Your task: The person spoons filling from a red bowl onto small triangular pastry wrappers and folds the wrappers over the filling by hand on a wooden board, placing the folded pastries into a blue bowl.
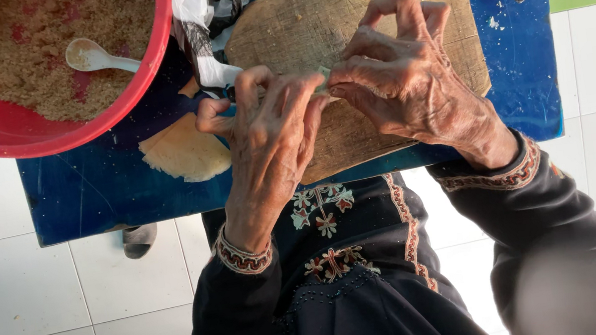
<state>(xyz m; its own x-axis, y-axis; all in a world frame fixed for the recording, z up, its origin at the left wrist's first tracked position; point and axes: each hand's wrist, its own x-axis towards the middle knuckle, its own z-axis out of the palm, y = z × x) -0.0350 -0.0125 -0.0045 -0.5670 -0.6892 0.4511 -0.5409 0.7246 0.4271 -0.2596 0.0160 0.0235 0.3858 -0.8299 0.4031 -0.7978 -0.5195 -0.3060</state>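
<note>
Head view: left hand [269, 129] and right hand [397, 72] pinched together on a small pale piece of dough [322, 74] above wooden board [337, 6] on blue worktop [85, 197]. Nearby: red bowl [151, 64] of crumbly filling, white spoon [92, 56], flat dough sheet [183, 152].

No packages, labels, signs or screens anywhere in view.
</note>
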